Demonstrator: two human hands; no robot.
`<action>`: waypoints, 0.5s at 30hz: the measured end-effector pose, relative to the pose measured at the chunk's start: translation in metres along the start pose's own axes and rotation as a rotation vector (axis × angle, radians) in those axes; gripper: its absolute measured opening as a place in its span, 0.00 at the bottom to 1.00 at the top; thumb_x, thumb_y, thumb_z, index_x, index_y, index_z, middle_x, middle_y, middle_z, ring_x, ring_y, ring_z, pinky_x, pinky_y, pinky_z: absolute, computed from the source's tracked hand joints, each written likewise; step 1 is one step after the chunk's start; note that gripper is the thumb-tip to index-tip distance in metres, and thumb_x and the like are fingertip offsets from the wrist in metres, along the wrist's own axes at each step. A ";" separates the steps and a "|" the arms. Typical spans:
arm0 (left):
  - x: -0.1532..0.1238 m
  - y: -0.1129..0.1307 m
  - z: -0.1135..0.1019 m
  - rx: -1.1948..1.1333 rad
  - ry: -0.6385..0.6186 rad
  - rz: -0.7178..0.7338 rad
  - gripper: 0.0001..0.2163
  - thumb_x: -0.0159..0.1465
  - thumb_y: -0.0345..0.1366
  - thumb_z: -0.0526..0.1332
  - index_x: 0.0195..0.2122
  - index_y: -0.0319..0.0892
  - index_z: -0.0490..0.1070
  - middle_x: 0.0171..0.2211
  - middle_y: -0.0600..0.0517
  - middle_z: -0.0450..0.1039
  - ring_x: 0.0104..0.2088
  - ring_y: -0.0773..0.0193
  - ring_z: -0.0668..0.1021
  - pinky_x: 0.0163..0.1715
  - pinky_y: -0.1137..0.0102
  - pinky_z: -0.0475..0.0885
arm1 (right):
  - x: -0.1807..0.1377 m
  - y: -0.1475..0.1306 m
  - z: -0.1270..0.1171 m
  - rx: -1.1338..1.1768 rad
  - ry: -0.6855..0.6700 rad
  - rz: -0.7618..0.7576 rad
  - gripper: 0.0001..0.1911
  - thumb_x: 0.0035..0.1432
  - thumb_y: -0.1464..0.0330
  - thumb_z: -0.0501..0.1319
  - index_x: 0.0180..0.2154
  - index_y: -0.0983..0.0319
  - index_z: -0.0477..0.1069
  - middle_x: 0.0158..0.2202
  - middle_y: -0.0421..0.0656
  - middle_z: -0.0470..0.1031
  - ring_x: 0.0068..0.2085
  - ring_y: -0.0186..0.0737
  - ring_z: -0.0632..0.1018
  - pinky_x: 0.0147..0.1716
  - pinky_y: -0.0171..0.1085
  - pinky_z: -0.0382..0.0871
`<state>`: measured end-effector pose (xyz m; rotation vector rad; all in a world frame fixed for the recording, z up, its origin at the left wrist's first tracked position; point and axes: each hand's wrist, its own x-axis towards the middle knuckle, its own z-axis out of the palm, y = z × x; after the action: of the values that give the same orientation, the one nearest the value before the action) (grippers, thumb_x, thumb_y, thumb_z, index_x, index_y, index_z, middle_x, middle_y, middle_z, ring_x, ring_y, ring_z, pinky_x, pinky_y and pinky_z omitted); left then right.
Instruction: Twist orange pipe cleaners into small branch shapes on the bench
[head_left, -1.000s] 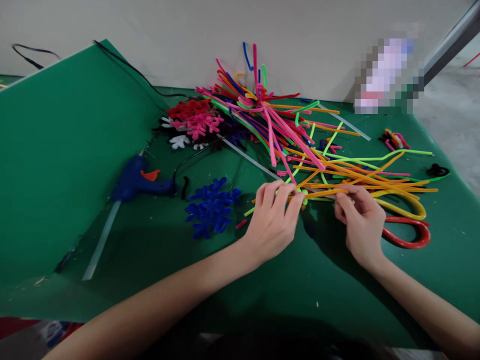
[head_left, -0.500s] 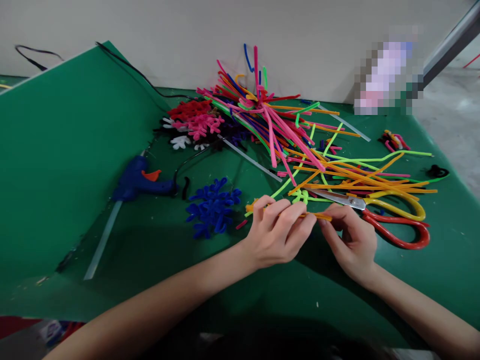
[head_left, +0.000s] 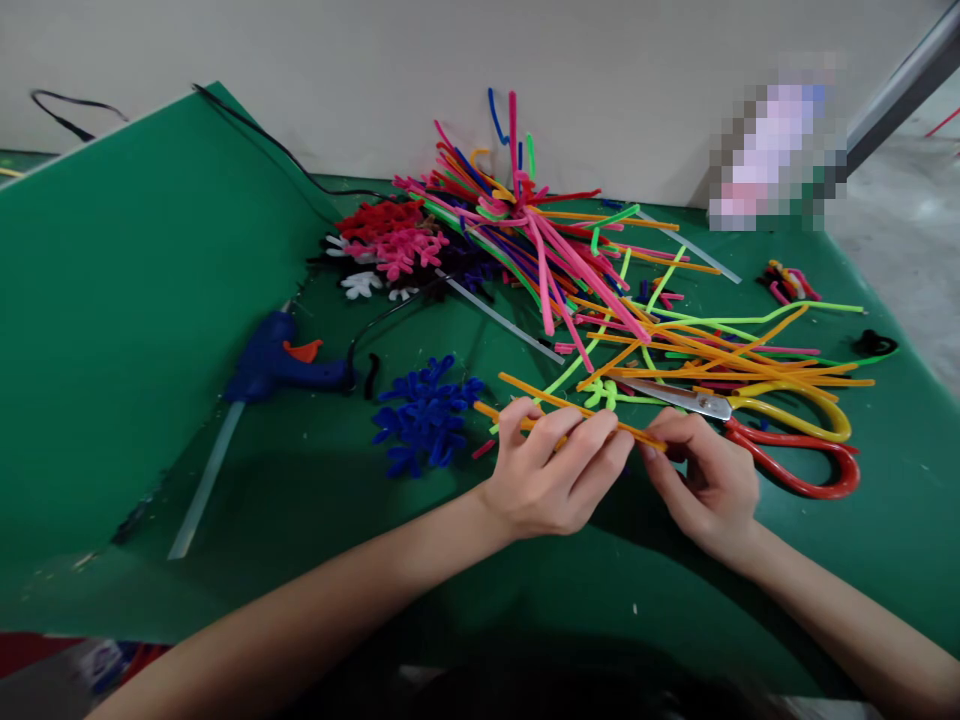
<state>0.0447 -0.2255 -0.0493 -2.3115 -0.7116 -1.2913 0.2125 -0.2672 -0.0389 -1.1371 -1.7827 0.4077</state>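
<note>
Orange pipe cleaners (head_left: 534,391) run between my two hands above the green table. My left hand (head_left: 553,470) is curled over them, its fingers bent, with orange ends poking out to its left. At their right end, my right hand (head_left: 697,480) pinches the tips between thumb and forefinger. Just behind my hands lies a lime-green pipe-cleaner shape (head_left: 602,392). Scissors (head_left: 712,403) with one yellow and one red handle rest beyond my right hand, blades pointing left. A fuzzy blue pipe-cleaner snowflake shape (head_left: 427,415) lies left of my left hand.
A blue glue gun (head_left: 277,360) with a clear glue stick lies at the left, its cord running back. A large heap of coloured pipe cleaners (head_left: 517,230) fills the back. Red, pink and white shapes (head_left: 397,240) are piled beside it. A green board (head_left: 135,300) stands at the left.
The orange pipe cleaners have spread apart and now stick out further to the left of my left hand. Both hands have barely moved.
</note>
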 end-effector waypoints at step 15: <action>-0.002 -0.001 -0.003 -0.125 -0.032 -0.017 0.08 0.62 0.29 0.57 0.40 0.38 0.73 0.34 0.50 0.80 0.32 0.63 0.73 0.37 0.64 0.63 | 0.001 0.018 -0.014 -0.489 0.087 -0.578 0.13 0.56 0.77 0.60 0.42 0.58 0.71 0.32 0.42 0.78 0.27 0.36 0.77 0.24 0.36 0.71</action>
<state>0.0410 -0.2265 -0.0497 -2.4350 -0.6799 -1.3438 0.2338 -0.2594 -0.0439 -0.8733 -2.0862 -0.4350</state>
